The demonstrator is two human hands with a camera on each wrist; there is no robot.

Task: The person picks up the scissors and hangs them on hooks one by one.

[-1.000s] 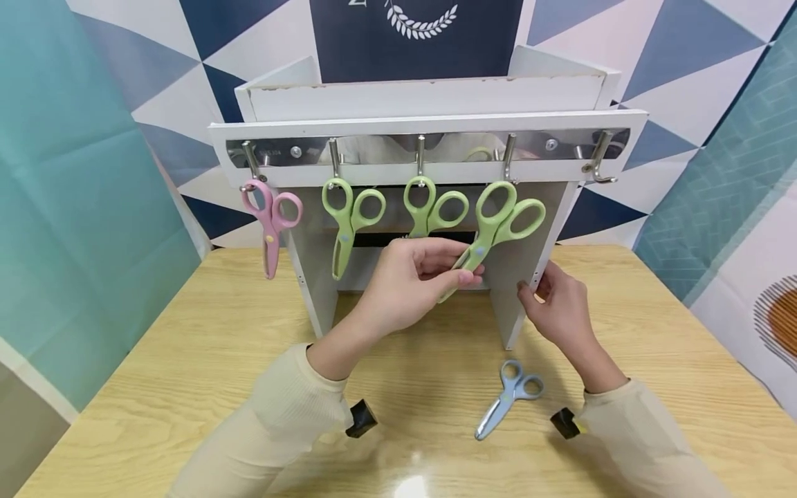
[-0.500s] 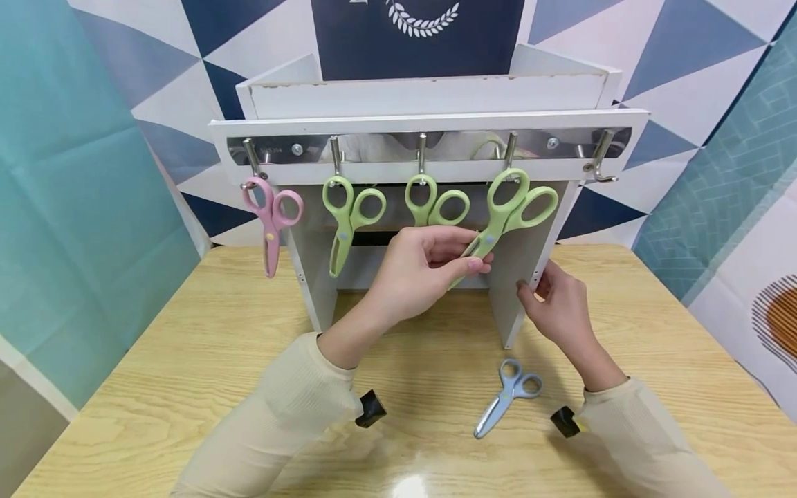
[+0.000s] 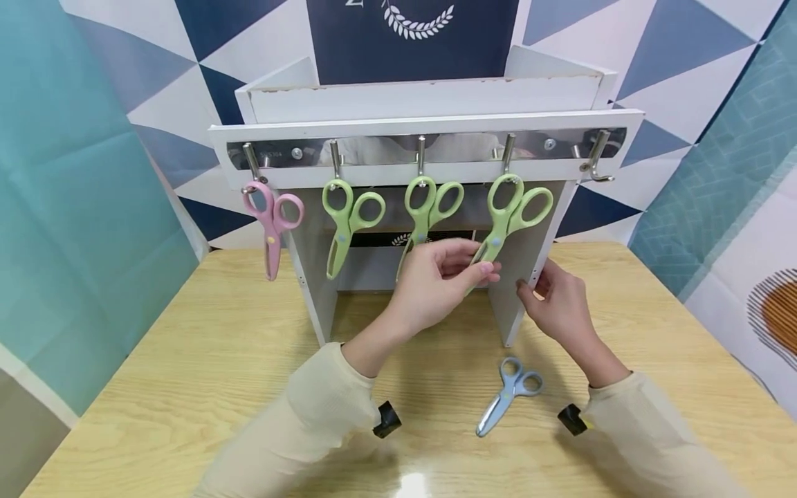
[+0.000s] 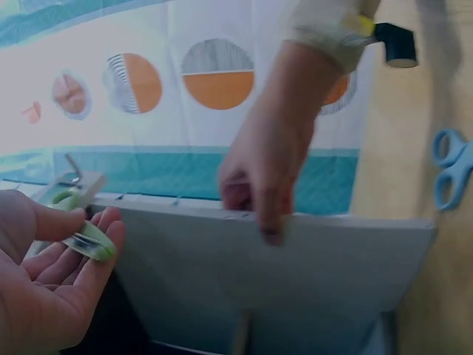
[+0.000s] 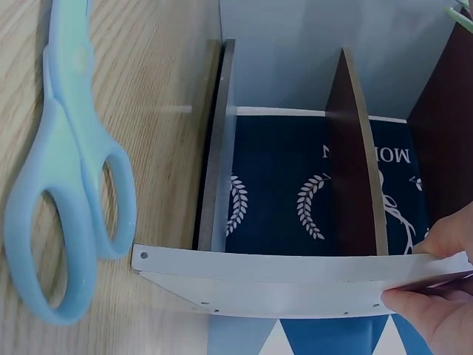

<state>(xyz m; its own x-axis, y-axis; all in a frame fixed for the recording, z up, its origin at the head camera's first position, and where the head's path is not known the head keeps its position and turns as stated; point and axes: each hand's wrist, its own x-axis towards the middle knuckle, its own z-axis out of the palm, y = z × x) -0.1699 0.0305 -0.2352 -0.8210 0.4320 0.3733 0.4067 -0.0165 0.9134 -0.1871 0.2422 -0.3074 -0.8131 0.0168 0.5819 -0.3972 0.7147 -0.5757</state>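
My left hand pinches the blades of a pair of green scissors between thumb and fingers, handles up. The upper finger loop surrounds the tip of the fourth hook in the head view. In the left wrist view, the blade end lies across the fingers. My right hand grips the front edge of the white shelf unit's right side panel. Two other green scissors and pink scissors hang from the hooks to the left. The middle pair's blades are partly behind my left hand.
Blue scissors lie on the wooden table in front of the unit. A metal hook rail runs along the unit's top front, and its rightmost hook bears nothing. Patterned cloths hang behind and at the sides.
My left hand has moved right with the green scissors, which rose and then dipped slightly at the fourth hook. The middle green scissors' handles have swung. My right hand stays on the panel.
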